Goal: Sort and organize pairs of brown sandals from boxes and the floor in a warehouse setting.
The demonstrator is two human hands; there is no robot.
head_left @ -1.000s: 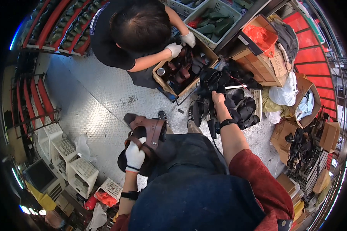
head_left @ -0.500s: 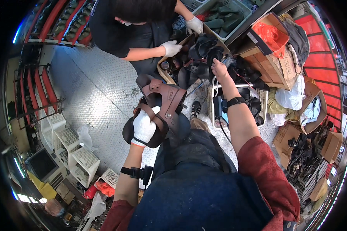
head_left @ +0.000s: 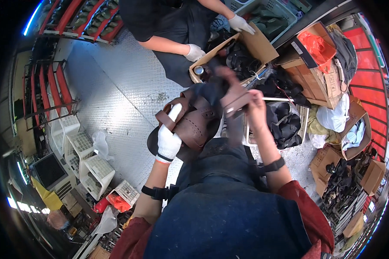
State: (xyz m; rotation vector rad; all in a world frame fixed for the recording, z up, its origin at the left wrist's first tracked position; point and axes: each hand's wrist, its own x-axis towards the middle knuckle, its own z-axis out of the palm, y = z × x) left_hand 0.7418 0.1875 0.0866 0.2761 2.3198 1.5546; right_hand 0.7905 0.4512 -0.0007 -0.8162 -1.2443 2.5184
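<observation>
My left hand (head_left: 168, 140), in a white glove, is closed around brown leather sandals (head_left: 193, 128); the thumb presses along a strap. Overlapping soles and straps hide how many sandals it holds. My right hand (head_left: 257, 113), bare, grips the edge of another brown sandal (head_left: 237, 98), smeared by motion, just right of the held bunch. Beyond them stands an open cardboard box (head_left: 263, 46) with dark sandals (head_left: 240, 60) inside. A co-worker's white-gloved hands (head_left: 195, 52) rest at the box's near-left side and far rim.
White crate (head_left: 304, 123) with black footwear, right of my legs. Green crate (head_left: 285, 11) behind the box. Cartons (head_left: 304, 77) and white bags (head_left: 334, 113) line the right. White baskets (head_left: 97, 170) and red racks (head_left: 52, 93) stand left on the metal floor (head_left: 116, 86).
My right hand has come back from the box toward my left hand, now with a brown sandal. The sandals in my left hand have turned. The co-worker's far hand has shifted right along the box.
</observation>
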